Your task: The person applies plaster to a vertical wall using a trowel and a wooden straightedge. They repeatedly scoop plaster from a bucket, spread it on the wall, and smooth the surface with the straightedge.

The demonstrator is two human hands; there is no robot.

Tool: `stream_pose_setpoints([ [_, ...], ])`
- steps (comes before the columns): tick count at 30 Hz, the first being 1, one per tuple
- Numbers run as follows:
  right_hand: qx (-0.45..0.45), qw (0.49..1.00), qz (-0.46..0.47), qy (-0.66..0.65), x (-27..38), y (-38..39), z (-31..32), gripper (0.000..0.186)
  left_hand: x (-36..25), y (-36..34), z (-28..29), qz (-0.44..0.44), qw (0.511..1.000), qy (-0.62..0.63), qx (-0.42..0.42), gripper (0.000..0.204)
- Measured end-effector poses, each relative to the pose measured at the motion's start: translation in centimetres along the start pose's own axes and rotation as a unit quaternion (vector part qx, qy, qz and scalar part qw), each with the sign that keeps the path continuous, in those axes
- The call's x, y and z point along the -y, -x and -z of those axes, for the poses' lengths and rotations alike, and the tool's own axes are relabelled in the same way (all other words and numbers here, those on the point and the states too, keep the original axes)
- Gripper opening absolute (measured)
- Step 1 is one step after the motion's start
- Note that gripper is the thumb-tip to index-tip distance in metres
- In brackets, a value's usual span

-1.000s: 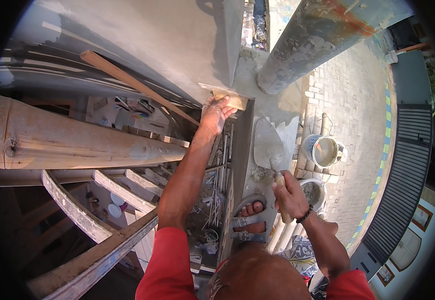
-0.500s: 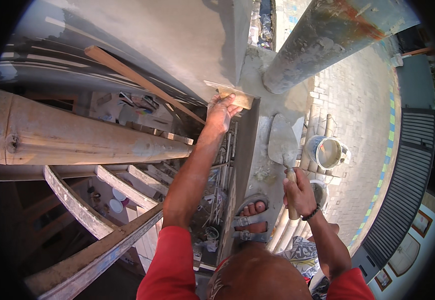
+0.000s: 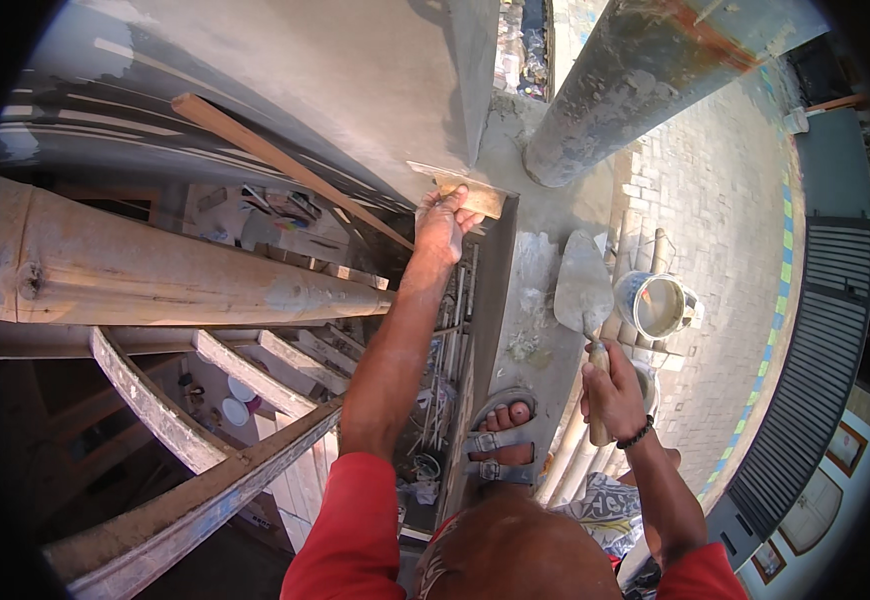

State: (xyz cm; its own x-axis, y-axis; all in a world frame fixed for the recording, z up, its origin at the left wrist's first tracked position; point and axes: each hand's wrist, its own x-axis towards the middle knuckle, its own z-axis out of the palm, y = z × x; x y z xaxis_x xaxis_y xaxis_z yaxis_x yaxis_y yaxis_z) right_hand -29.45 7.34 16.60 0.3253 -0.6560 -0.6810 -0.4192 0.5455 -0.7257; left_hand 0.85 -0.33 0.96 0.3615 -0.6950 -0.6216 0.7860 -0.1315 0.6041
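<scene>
My left hand (image 3: 441, 228) grips a flat tan scraper (image 3: 475, 198), pressing it against the foot of the grey plastered wall (image 3: 355, 90) near the corner of the concrete ledge. A wooden-handled trowel (image 3: 585, 280) is in my right hand (image 3: 612, 390), its cement-smeared blade pointing away from me. That blade hangs above the right side of the concrete ledge (image 3: 530, 330), apart from the wall. My sandalled foot (image 3: 505, 415) rests on the ledge below.
A thick metal pipe (image 3: 635, 90) rises at the ledge's far end. Right of the trowel stands a bucket of grey mix (image 3: 658, 303) on bamboo poles (image 3: 570, 455). Paving (image 3: 730, 240) lies far below right; a wooden beam (image 3: 175, 265) and lattice slats (image 3: 155, 400) span the left.
My right hand has moved right with the trowel, taking the blade toward the bucket side. My left hand and the scraper stay nearly where they were.
</scene>
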Motion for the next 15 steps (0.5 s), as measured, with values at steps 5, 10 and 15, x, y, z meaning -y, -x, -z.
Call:
stream_pose_setpoints([
  [5, 0.002, 1.000, 0.004, -0.017, -0.1, 0.6, 0.2, 0.027, 0.0, 0.1, -0.3, 0.002, 1.000, -0.007, -0.030, 0.035],
  [10, 0.002, 1.000, 0.011, -0.009, -0.2, 1.1, 0.2, 0.026, -0.2, 0.4, -0.6, -0.002, 0.999, -0.016, -0.043, 0.037],
  [15, -0.007, 0.999, 0.025, -0.025, -1.1, 1.2, 0.0, 0.027, -0.3, 0.8, -1.4, -0.004, 0.999, -0.018, -0.046, 0.036],
])
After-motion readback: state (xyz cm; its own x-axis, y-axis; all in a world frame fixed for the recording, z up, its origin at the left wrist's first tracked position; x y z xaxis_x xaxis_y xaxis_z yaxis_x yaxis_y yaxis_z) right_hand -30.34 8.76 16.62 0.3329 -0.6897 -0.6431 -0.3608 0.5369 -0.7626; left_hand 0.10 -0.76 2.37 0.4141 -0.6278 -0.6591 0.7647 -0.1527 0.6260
